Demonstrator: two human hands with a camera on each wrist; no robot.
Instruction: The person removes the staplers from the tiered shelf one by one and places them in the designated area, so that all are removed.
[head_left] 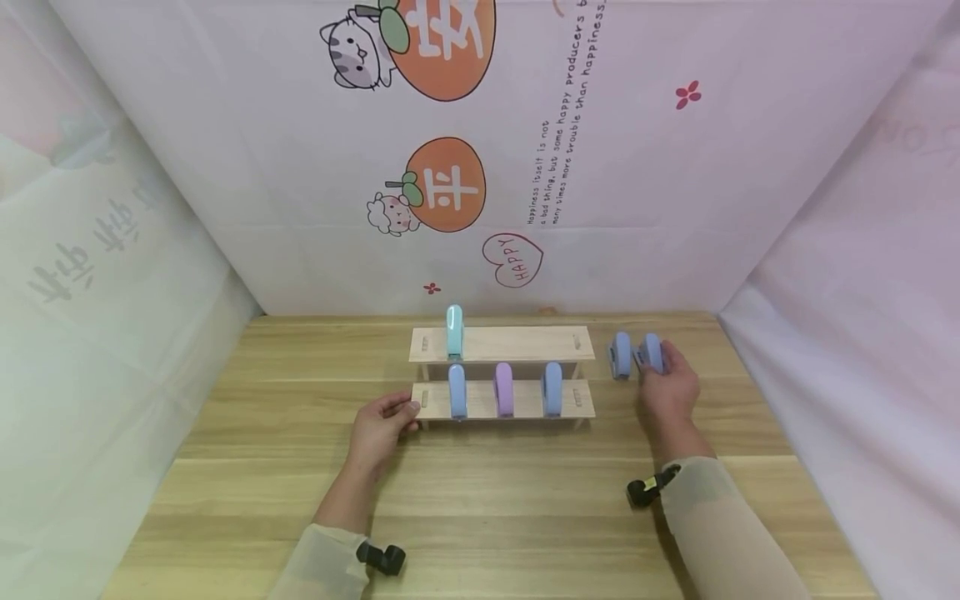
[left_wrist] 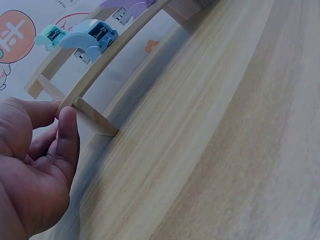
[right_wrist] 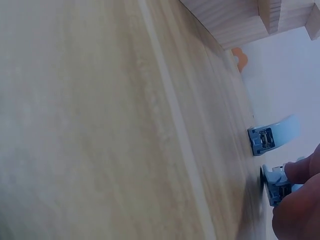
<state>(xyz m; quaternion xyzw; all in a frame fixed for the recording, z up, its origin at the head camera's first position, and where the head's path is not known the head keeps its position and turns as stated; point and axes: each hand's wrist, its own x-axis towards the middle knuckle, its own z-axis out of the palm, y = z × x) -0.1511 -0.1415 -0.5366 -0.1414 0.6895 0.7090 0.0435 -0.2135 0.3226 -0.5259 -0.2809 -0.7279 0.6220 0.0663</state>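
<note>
At the left end of the lower shelf of a wooden two-step stand [head_left: 480, 400], my left hand [head_left: 381, 429] pinches the corner between thumb and fingers. On this lower shelf stand a blue stapler [head_left: 457, 392], a purple stapler [head_left: 504, 390] and another blue stapler [head_left: 552, 389]. A teal stapler [head_left: 454, 332] stands on the upper shelf, towards its left. To the right of the stand, my right hand [head_left: 671, 383] grips a blue-violet stapler [head_left: 651, 353] by its near right side. A matching stapler [head_left: 620, 356] stands upright just left of it.
The stand rests on a wood-grain table [head_left: 510, 517], near its back edge. A white printed cloth [head_left: 622, 167] hangs behind, with more white cloth [head_left: 885, 275] on both sides. Bare upper shelf [head_left: 525, 343] extends right of the teal stapler.
</note>
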